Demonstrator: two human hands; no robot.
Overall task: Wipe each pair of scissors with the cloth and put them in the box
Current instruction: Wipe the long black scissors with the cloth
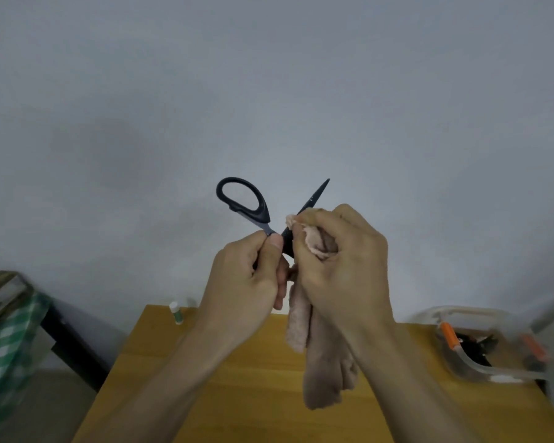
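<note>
frame centre | our left hand (247, 276) pinches black scissors (263, 215) | right hand (339, 260) grips cloth (320, 353) round 1 blade | we'd stroke tipward, edge turned away

Two hands are up in front of the wall: one left hand (250, 276) and one right hand (339, 257). Between them there is one pair of black scissors (253, 206) and one pinkish cloth (320, 346). Below lies one wooden surface (237, 394), with one small white-capped tube (176, 312), and one clear plastic box (490, 346); its contents are too blurred to count
</note>
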